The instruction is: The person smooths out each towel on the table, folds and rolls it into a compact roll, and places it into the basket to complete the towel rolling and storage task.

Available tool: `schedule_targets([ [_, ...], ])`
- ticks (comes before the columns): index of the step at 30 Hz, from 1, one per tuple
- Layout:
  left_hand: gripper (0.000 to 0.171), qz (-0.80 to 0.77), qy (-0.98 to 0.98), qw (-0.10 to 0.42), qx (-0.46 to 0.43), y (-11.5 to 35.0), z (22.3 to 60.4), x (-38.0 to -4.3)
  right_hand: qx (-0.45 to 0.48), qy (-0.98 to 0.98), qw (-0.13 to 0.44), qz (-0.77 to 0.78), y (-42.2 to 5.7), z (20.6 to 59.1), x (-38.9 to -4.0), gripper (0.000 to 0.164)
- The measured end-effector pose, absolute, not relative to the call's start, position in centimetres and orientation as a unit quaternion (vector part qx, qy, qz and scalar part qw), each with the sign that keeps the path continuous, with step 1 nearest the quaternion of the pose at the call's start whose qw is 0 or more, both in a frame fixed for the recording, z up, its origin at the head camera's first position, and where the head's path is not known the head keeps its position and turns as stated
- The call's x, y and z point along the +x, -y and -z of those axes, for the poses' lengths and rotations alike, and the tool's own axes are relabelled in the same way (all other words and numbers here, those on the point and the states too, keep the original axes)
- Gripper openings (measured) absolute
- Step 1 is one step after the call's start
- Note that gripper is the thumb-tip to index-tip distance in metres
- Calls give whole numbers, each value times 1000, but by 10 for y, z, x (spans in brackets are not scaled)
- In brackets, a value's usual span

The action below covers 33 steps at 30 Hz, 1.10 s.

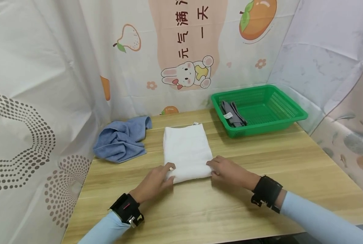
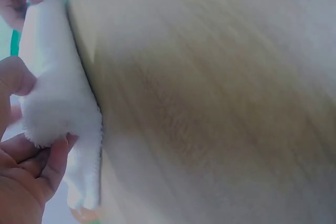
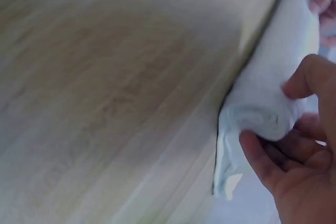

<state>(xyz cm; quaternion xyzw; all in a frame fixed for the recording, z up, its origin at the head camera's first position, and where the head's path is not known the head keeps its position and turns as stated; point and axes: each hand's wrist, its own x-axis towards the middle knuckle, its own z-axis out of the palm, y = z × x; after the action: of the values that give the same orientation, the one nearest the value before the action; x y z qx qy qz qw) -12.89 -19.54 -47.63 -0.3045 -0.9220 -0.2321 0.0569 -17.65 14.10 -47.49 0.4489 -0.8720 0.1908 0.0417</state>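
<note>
Both hands (image 1: 153, 182) (image 1: 230, 172) apart, in curled grips

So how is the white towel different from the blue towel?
The white towel is folded, with its near end rolled up; the blue towel lies crumpled. The left hand and right hand hold the white towel; neither touches the blue towel. Both towels are on the table.

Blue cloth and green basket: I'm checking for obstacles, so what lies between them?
In the head view, the white towel lies between the blue cloth and the green basket, with strips of table showing on either side.
</note>
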Motion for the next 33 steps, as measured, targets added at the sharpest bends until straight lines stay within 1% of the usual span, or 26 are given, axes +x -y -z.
schedule_targets([
  [4,23,305,917,14,-255,196,475,-129,393,871,-57,-288,-145,472,-185,25],
  [7,19,340,913,7,-226,197,477,-131,351,860,-117,-351,-147,472,-191,24],
  [10,16,351,911,17,-215,197,480,-135,326,850,-145,-387,-149,471,-196,27],
  [12,13,343,912,34,-223,197,482,-138,328,851,-144,-385,-148,470,-199,25],
  [15,10,303,913,81,-261,198,486,-141,359,855,-119,-354,-145,468,-200,16],
  [17,13,265,912,120,-290,200,488,-141,380,859,-98,-330,-142,466,-199,12],
  [19,23,217,909,157,-320,202,488,-140,390,863,-81,-311,-138,464,-197,11],
  [21,36,177,905,176,-345,203,487,-140,393,867,-62,-299,-136,463,-194,11],
  [23,46,152,904,175,-360,203,485,-139,397,875,-30,-277,-134,464,-191,12],
  [24,48,145,903,172,-366,203,484,-139,403,878,-5,-258,-133,465,-189,12],
  [28,42,150,908,144,-365,204,481,-137,431,886,102,-135,-130,468,-176,10],
  [30,40,159,910,133,-360,203,480,-137,449,879,146,-68,-130,467,-168,19],
  [33,40,174,907,132,-359,203,481,-138,472,863,178,24,-128,466,-160,31],
])
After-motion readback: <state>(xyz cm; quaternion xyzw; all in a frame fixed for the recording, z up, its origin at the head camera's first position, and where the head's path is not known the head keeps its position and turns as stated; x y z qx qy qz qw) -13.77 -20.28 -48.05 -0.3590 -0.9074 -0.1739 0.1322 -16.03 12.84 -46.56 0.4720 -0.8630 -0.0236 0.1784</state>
